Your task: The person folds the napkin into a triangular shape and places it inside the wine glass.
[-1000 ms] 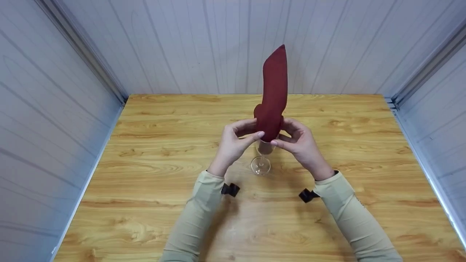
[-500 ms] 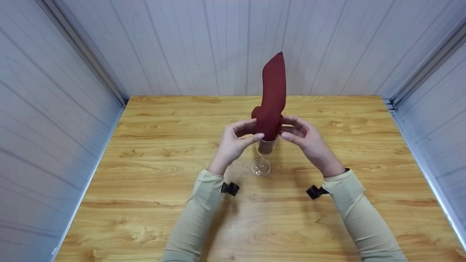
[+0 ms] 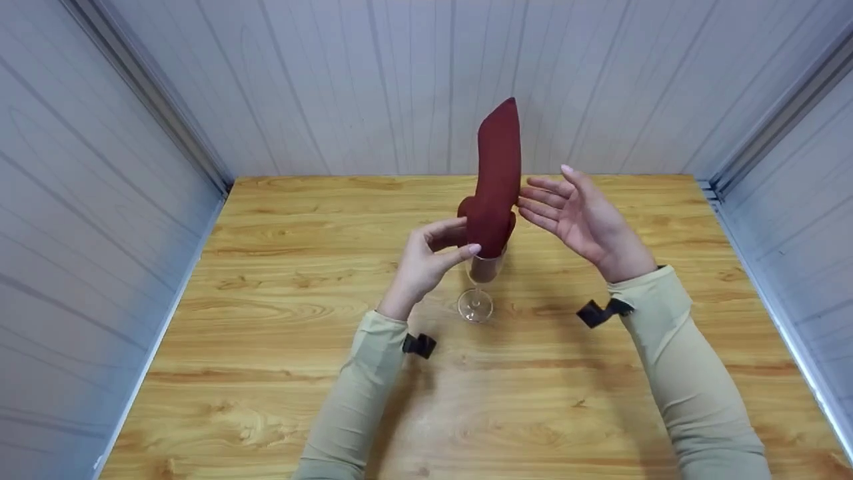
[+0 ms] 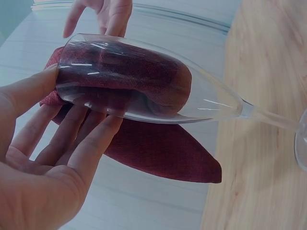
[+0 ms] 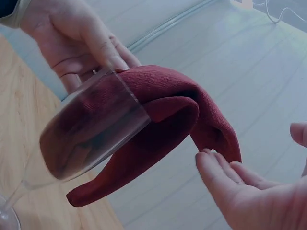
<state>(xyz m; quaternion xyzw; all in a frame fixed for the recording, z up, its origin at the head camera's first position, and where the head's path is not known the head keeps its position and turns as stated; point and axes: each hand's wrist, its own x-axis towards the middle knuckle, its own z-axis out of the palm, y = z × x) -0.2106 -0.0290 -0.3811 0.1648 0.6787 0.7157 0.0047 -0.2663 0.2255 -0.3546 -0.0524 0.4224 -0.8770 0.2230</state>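
A dark red cloth napkin [image 3: 498,167] stands in a clear champagne flute [image 4: 216,93], its rolled end inside the bowl and a long pointed flap rising above the rim. My left hand [image 3: 426,260] holds the flute at the rim, thumb on the near side and fingers behind, against glass and cloth. To the right, my right hand [image 3: 593,223] is spread with the palm turned toward the napkin. In the right wrist view its fingertips [image 5: 208,163] come right up to the edge of the folded cloth. The flute's foot [image 3: 474,307] is on the table.
A wood-grain table [image 3: 280,373] lies under both arms. Pale panelled walls [image 3: 333,87] enclose it at the back and on both sides. Black wrist mounts [image 3: 420,345] stick out from the cuffs of both light sleeves.
My right hand has let go at the rim, moved right and up, and opened beside the napkin. The napkin sits slightly lower. The left hand has stayed at the rim.
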